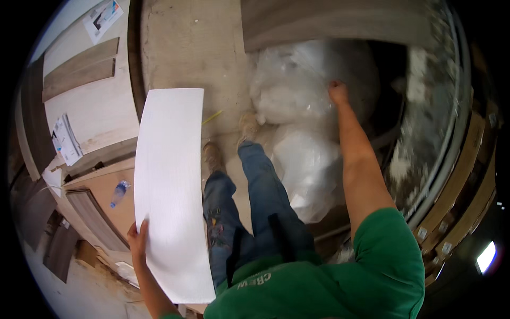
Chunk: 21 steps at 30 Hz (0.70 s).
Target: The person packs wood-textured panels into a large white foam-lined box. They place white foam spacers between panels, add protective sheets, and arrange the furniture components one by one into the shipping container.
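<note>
A long white panel (172,175) stretches along my left side, its face bright and smooth. My left hand (139,239) grips its left edge near the lower end, thumb on the face and fingers mostly behind it. Out to the right, my right hand (338,94) is closed over a large clear plastic bag (292,80). Whether it pinches the plastic or something small cannot be made out. Below that bag sits a second bulging plastic bag (308,170), beside my right leg.
At left, a pale table (101,111) carries wood-look planks (79,69) and papers (66,139). A plastic bottle (120,193) lies on a brown board. Brown boarding (340,21) overhangs the bags. Stacked pallets (457,181) stand far right. A yellow strip (211,117) lies on the floor.
</note>
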Motion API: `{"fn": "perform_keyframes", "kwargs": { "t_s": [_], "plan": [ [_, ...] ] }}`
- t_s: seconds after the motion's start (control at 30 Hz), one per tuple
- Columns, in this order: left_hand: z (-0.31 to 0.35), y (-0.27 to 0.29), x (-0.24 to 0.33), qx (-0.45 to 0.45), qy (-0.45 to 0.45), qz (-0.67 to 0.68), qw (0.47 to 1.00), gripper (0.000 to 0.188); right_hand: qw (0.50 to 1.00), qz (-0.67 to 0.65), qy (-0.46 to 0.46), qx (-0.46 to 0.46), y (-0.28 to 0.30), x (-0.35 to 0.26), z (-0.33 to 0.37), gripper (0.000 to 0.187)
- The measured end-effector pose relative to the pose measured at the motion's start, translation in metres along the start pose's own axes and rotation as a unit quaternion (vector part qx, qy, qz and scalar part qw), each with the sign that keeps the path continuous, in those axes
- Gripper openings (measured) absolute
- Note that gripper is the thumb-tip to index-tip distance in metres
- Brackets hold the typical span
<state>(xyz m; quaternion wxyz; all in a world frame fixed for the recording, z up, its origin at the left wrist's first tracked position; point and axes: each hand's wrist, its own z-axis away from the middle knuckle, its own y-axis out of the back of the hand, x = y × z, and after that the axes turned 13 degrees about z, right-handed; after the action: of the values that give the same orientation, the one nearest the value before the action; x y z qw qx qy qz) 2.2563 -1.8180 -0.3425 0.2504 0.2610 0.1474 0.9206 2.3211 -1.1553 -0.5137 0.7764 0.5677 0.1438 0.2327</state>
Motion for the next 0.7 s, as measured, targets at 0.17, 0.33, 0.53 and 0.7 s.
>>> {"fn": "perform_keyframes", "kwargs": {
  "t_s": [0.17, 0.33, 0.53, 0.7],
  "plan": [
    [-0.002, -0.049, 0.009, -0.012, 0.086, 0.048, 0.995, 0.027, 0.977, 0.193, 0.089, -0.028, -0.063, 0.009, -0.101, 0.016],
    [0.000, -0.068, -0.002, 0.041, 0.151, 0.023, 0.987, 0.028, 0.934, 0.283, 0.213, -0.048, -0.117, 0.010, -0.136, 0.018],
    [0.002, -0.070, -0.006, 0.069, 0.203, -0.020, 0.977, 0.033, 0.840, 0.449, 0.260, -0.155, -0.133, 0.016, -0.105, 0.020],
    [0.000, -0.065, -0.006, 0.082, 0.164, -0.011, 0.983, 0.032, 0.771, 0.539, 0.300, -0.161, -0.121, 0.035, -0.072, 0.014]
  ]
}}
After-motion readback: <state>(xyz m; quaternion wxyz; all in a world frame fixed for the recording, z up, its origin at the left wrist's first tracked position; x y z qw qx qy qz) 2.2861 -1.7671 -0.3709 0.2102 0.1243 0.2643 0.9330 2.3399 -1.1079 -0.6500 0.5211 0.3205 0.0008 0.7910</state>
